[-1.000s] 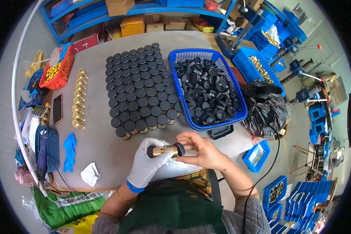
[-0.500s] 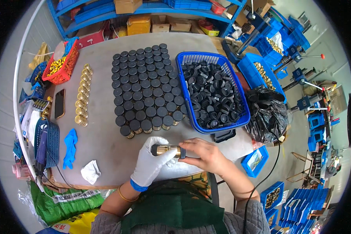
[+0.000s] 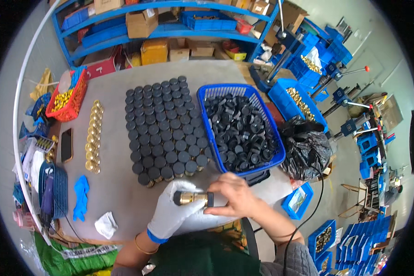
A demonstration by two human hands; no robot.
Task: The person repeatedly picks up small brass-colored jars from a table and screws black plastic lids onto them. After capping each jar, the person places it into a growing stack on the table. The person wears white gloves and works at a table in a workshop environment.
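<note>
In my left hand [image 3: 165, 212], which wears a white glove, lies a brass fitting [image 3: 192, 198] on its side with a black cap at each end. The glove's fingers wrap round its middle and left end. My bare right hand [image 3: 237, 197] has its thumb and fingertips at the edges of the fitting's right black cap [image 3: 210, 199]. Beyond my hands stands a block of several rows of brass fittings with black caps [image 3: 163, 133] on top. To their right, a blue basket [image 3: 280, 155] holds loose black caps [image 3: 241, 131].
Uncapped brass fittings [image 3: 93, 138] stand in a line at left, near a phone [image 3: 66, 145], a blue glove [image 3: 81, 198] and a white cloth [image 3: 106, 224]. A red basket [image 3: 80, 99] sits at the far left corner. Right of the blue basket is a black plastic bag [image 3: 306, 152].
The view has tilted up, so the table sits lower in the picture. Both hands remain at the fitting, and the right fingers are a little more spread around its right cap.
</note>
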